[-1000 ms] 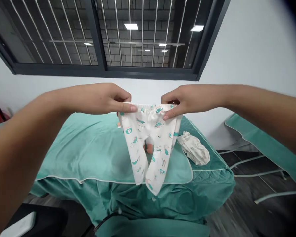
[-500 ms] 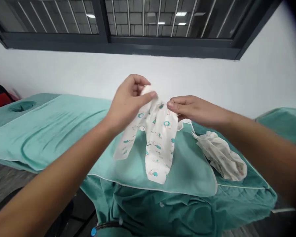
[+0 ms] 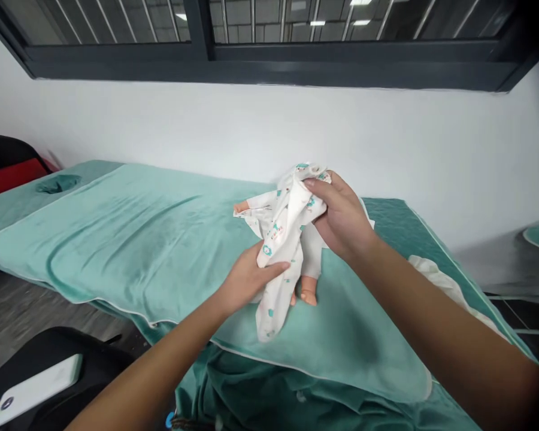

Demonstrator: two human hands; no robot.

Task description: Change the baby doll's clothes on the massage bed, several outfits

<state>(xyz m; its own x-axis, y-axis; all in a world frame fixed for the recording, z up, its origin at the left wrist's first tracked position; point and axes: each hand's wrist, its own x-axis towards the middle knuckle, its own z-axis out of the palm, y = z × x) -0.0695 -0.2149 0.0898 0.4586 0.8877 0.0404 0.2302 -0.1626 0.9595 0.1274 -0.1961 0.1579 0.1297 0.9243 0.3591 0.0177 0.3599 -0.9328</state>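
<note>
A white baby garment (image 3: 291,221) with small green prints hangs bunched between my hands above the bed. My right hand (image 3: 345,221) is closed on its upper end, thumb on top. Lower down, my left hand (image 3: 247,276) grips the cloth from the left, thumb across the front. Behind the garment a doll (image 3: 312,257) in white clothes lies on the green cover. One doll hand sticks out at the left and its feet show below; the cloth hides its head and most of its body.
A light green blanket (image 3: 130,239) covers the bed along the white wall. Crumpled white cloth (image 3: 444,281) lies at the right, partly behind my forearm. At lower left a phone (image 3: 38,386) rests on a black seat (image 3: 67,347). A barred window (image 3: 269,60) is above.
The garment has turned and bunched up, its two hanging parts gathered. My left hand has gone lower, my right hand holds the top. The doll's hand and feet now show. The view has shifted.
</note>
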